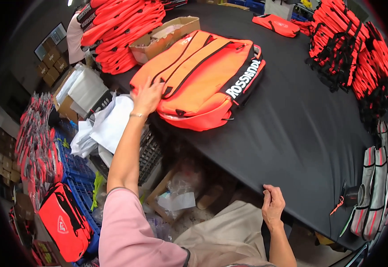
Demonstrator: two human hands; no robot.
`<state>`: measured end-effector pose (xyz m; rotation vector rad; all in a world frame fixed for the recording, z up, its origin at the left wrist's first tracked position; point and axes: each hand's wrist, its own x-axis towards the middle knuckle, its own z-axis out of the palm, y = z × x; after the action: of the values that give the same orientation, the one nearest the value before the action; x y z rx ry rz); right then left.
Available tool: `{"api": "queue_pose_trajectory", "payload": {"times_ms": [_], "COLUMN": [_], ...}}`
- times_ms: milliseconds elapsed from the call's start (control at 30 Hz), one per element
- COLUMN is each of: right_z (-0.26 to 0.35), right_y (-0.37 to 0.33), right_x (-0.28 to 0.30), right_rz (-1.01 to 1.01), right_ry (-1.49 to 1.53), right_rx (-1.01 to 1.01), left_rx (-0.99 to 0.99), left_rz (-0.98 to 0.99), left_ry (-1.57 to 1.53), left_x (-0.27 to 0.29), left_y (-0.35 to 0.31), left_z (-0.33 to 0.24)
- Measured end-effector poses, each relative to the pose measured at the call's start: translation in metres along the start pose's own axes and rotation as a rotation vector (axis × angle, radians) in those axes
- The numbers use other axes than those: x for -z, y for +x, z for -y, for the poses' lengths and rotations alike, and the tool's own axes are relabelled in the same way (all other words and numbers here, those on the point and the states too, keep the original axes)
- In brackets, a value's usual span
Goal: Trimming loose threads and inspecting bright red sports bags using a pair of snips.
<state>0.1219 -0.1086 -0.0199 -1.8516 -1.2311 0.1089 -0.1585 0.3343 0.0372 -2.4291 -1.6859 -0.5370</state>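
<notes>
A bright orange-red backpack lies on the black-covered table, a black strip with white lettering along its right side. Dark zips run across its top face. My left hand rests on the backpack's near left edge, fingers stretched out over the fabric. By the table's near edge is my right hand, apart from the backpack. Its fingers are loosely curled with nothing visible in them.
Beyond the backpack stand an open cardboard box and a tall pile of orange-red bags. More bags are heaped at the far right, near a small red pouch. Grey straps line the right edge. Blue crates stand left.
</notes>
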Motion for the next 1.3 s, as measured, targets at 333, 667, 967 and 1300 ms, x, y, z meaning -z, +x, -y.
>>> {"api": "queue_pose_trajectory", "payload": {"times_ms": [333, 667, 967, 1300], "right_z": [-0.006, 0.012, 0.001, -0.167], "right_y": [-0.002, -0.014, -0.034, 0.0], "right_x": [0.0, 0.02, 0.121, 0.233], "right_rz": [-0.041, -0.002, -0.373, -0.483], "right_ry": [-0.011, 0.249, -0.076, -1.025], "right_rx": [0.077, -0.187, -0.238, -0.141], "left_rx": [-0.275, -0.093, -0.101, -0.323], "left_rz": [-0.075, -0.19, 0.25, 0.116], "left_ry": [-0.585, -0.678, -0.538, 0.654], "left_x": [0.024, -0.018, -0.042, -0.028], "left_y": [-0.027, -0.026, 0.046, 0.011], "left_z": [-0.045, -0.052, 0.054, -0.018]}}
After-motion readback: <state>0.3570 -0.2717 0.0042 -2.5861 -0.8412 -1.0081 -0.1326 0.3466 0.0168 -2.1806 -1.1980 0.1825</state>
